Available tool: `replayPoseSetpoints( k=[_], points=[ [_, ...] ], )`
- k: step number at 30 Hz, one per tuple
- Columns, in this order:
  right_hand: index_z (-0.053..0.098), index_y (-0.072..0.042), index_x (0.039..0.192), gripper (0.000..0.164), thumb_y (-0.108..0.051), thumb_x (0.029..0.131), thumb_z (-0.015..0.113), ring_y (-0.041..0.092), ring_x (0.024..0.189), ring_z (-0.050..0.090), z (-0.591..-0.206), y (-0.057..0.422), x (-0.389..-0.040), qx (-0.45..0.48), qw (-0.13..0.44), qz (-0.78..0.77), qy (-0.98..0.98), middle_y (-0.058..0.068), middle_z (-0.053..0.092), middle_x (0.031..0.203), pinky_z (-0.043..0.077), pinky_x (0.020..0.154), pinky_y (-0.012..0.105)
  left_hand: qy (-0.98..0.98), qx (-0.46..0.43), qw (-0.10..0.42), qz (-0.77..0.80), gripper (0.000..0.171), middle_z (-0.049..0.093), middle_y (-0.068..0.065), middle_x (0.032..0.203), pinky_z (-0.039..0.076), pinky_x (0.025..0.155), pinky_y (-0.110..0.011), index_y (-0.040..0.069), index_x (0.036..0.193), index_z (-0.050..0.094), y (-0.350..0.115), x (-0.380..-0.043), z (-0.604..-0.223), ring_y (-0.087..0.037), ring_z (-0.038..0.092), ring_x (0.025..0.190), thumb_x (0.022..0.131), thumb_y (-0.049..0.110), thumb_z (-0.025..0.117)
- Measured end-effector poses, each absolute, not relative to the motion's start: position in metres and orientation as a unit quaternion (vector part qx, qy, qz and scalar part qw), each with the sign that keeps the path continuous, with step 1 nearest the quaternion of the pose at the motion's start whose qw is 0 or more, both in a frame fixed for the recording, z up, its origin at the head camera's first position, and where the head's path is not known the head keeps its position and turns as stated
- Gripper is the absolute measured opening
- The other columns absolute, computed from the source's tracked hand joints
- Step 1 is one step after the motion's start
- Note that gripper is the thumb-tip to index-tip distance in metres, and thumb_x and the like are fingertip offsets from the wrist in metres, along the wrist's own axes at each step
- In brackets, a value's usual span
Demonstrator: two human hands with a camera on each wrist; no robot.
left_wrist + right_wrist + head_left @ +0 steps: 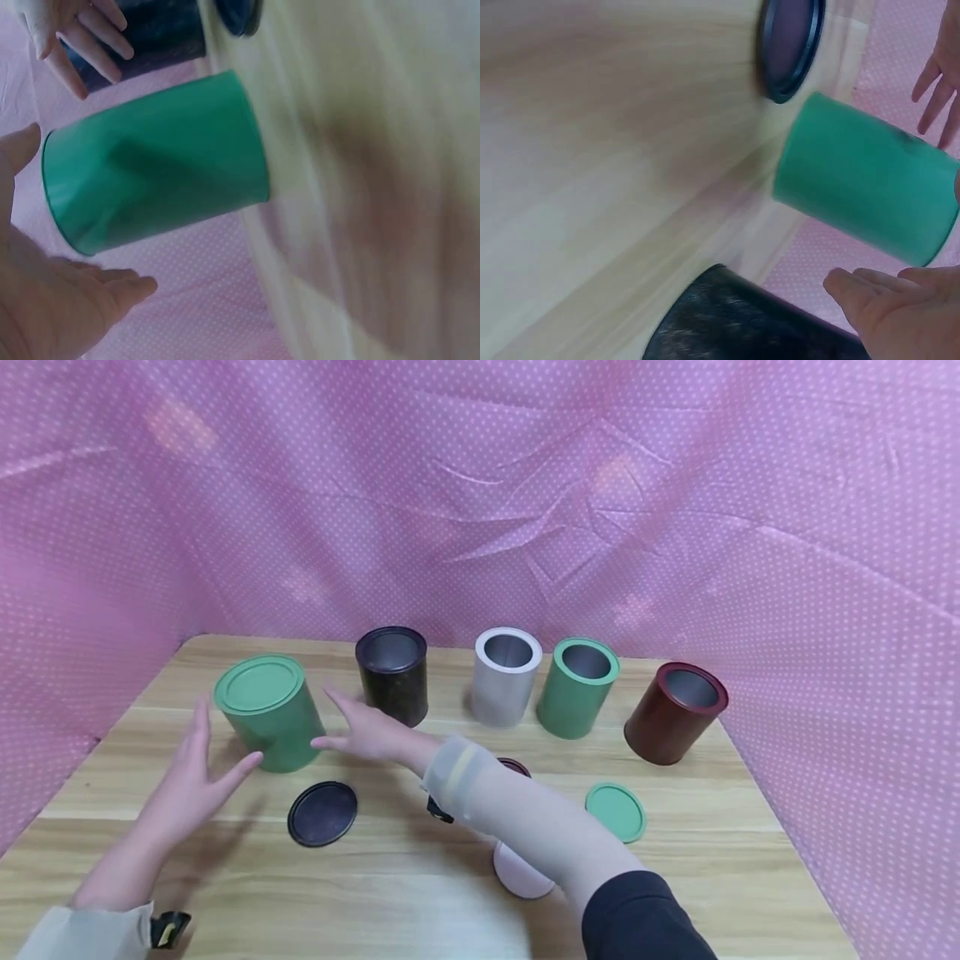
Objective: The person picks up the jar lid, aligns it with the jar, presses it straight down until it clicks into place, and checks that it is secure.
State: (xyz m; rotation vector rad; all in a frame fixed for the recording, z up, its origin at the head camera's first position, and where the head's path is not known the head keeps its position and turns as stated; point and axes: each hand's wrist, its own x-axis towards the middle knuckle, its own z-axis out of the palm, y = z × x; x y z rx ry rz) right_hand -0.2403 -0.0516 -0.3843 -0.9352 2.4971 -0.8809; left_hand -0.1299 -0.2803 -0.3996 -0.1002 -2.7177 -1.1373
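A large green can [281, 731] stands upright at the table's left, a green lid [261, 685] on its top. To its left, my left hand [183, 785] is spread, thumb and fingers apart. On the can's other side, my right hand [367, 731] reaches in with fingers extended; in the left wrist view this right hand [82, 34] is apart from the green can [157, 161]. Neither hand holds anything. In the right wrist view the green can [866, 176] lies between both hands. A black lid [322, 814] lies flat in front of it.
Behind my right hand stands an open black can [393, 681]. Farther right are open white [504, 685], green [576, 693] and dark red cans [667, 718]. A green lid [617, 812] lies flat; my right forearm partly covers a pale lid [522, 872] and a dark red lid [515, 766].
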Motion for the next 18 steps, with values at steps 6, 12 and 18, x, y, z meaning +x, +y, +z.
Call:
replayPoseSetpoints(
  k=[6,12,18],
  points=[
    [0.021,-0.010,0.155,0.084,-0.048,0.091,0.062,0.015,0.148,0.022,-0.400,-0.045,-0.234,-0.372,0.146,-0.264,0.878,0.005,0.024,0.161,0.021,0.119,0.025,-0.916,-0.003,0.098,-0.389,0.105,-0.030,-0.021,0.153,-0.009,0.110,-0.068,0.011,0.146,-0.031,-0.272,-0.116,-0.414,-0.051,-0.019,0.140,0.096,0.033,0.059],
    [0.019,-0.015,0.156,0.086,-0.051,0.090,0.062,0.021,0.150,0.016,-0.408,-0.038,-0.224,-0.379,0.153,-0.250,0.878,0.009,0.016,0.162,0.019,0.121,0.029,-0.924,-0.003,0.094,-0.372,0.107,-0.030,-0.023,0.152,-0.010,0.110,-0.065,0.008,0.146,-0.030,-0.268,-0.108,-0.427,-0.052,-0.020,0.139,0.095,0.033,0.061],
    [0.019,-0.015,0.156,0.085,-0.047,0.090,0.064,0.023,0.150,0.015,-0.415,-0.030,-0.226,-0.384,0.153,-0.266,0.871,0.011,0.015,0.162,0.018,0.121,0.030,-0.936,-0.004,0.084,-0.343,0.107,-0.030,-0.019,0.153,-0.010,0.111,-0.064,0.006,0.147,-0.027,-0.268,-0.099,-0.437,-0.050,-0.019,0.140,0.094,0.035,0.062]
  ],
)
